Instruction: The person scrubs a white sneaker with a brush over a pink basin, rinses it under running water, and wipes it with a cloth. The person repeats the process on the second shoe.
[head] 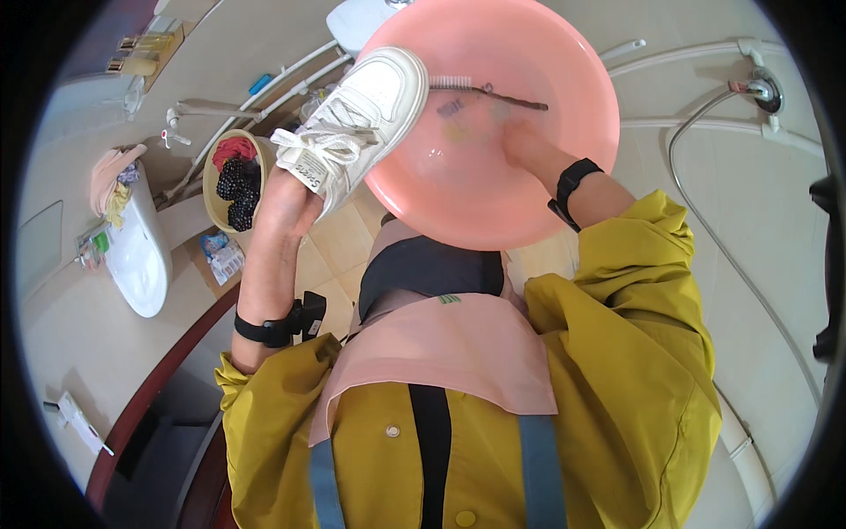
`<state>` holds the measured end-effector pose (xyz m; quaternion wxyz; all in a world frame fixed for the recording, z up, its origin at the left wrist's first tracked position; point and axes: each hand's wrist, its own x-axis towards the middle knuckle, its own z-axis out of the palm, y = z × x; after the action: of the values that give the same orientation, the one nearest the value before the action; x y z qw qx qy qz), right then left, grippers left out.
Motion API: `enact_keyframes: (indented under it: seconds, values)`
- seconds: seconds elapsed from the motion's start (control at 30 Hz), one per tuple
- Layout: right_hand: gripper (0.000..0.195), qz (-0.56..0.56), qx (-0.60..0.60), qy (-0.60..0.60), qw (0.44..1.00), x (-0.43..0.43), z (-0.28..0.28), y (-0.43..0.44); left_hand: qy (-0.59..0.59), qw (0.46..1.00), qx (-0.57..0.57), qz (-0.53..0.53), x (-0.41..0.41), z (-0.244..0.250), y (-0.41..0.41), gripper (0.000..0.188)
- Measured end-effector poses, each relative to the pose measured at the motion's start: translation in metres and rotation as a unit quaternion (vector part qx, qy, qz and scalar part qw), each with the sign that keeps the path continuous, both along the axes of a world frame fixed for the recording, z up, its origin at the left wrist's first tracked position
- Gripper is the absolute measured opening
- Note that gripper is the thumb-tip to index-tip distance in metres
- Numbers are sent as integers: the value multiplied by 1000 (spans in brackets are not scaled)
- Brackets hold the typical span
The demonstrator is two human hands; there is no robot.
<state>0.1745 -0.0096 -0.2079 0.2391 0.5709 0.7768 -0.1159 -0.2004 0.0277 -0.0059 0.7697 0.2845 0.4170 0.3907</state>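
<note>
My left hand (291, 205) holds a white lace-up sneaker (380, 86) by its heel end, with part of the hand hidden in the shoe opening. The sneaker's toe points up and away, over the left rim of a large pink plastic basin (456, 231). Its white laces are tied in a bow, and the tongue bears writing. My right hand (521, 142) reaches down into the basin; its fingers are blurred by what looks like cloudy water, so their grip is hidden. Just beyond it lies a brush (512, 99) with a dark thin handle and pale bristles, partly behind the sneaker.
Left of the basin stands a yellow bucket (210, 198) with dark dotted and red cloth. Nearby are a wall tap (175, 135), a white washbasin (142, 271) with cloths on it, and packets (225, 258). A shower hose (681, 142) hangs at the right.
</note>
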Motion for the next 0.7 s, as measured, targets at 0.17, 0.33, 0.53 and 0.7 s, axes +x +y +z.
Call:
enact_keyframes:
  seconds: [0.17, 0.33, 0.53, 0.7]
  values:
    - [24, 0, -33, -4, 999, -8, -2, 11, -50, 998, -44, 22, 5, 1, 1, 37]
    - [24, -38, -111, 20, 993, -10, 8, 21, -88, 993, -71, 26, 4, 5, 1, 35]
    - [25, -276, -203, 328, 881, -20, 78, 34, -131, 982, -112, 80, 12, -1, -7, 29]
    - [27, -416, 44, 582, 698, -71, 180, 25, -170, 976, -119, 70, 24, 11, -7, 31]
